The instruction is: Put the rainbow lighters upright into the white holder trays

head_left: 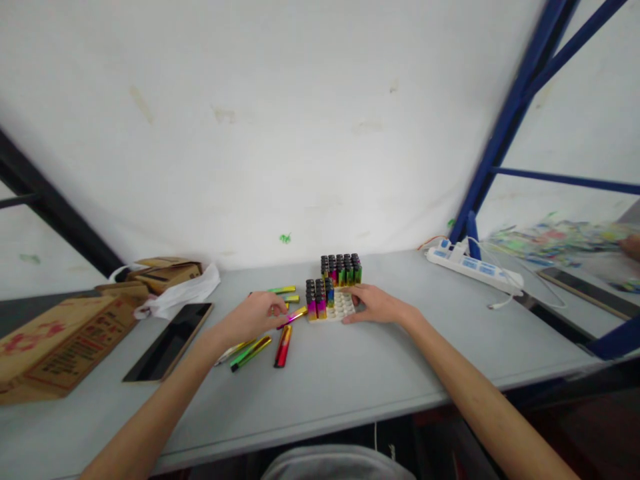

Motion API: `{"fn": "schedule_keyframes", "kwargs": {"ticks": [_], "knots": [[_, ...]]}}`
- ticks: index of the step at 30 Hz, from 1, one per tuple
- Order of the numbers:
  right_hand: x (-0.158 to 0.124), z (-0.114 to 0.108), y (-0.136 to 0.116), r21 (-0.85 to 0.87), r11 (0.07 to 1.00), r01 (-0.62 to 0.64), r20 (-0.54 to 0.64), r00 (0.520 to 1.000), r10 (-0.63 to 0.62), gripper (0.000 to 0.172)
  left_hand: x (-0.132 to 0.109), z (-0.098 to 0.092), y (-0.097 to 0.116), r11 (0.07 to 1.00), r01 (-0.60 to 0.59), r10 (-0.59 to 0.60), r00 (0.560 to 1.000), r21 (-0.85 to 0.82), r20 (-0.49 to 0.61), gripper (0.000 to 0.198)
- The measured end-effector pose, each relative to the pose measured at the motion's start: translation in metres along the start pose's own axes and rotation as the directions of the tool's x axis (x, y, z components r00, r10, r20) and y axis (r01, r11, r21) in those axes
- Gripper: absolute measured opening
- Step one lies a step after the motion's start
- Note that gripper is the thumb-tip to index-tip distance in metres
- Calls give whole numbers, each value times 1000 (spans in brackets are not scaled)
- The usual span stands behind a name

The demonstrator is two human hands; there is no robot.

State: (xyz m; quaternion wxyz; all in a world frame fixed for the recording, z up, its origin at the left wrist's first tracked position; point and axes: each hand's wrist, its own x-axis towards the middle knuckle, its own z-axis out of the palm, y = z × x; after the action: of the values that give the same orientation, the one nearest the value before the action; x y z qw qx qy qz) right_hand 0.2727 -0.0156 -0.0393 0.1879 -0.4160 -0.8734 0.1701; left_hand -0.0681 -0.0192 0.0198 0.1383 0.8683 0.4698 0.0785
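My left hand (256, 315) has its fingers pinched at the near end of a pink-and-yellow lighter (299, 313), just left of a white tray (331, 319). The tray has round holes, and several lighters (316, 303) with black tops stand upright in its left part. My right hand (373, 305) grips the tray's right side, thumb at the front and fingers toward the back. Loose shiny lighters lie about my left hand, among them a red one (283, 347) and a green-yellow one (251, 354). My left hand and wrist hide part of this pile.
Behind the tray stands a block of upright lighters (341, 269). At left are a phone-like black slab (170, 341), a cardboard box (65, 343) and a white plastic bag (185, 293). A power strip (475, 268) and a blue frame (500, 127) are at right, with another person's hand (631, 246) beyond.
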Motion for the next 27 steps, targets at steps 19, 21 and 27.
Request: {"fn": "schedule_keyframes", "kwargs": {"ticks": [19,21,27], "knots": [[-1,0,0,21,1000,-16,17,1000,16,78,3,-9,9,318,-110,-231,954,-942,-190,36],[-2,0,0,29,1000,-10,10,1000,9,78,5,-3,21,209,-122,-196,967,-970,-163,37],[-2,0,-1,57,998,-19,6,1000,19,78,11,23,34,228,-12,-260,963,-974,-72,43]]}}
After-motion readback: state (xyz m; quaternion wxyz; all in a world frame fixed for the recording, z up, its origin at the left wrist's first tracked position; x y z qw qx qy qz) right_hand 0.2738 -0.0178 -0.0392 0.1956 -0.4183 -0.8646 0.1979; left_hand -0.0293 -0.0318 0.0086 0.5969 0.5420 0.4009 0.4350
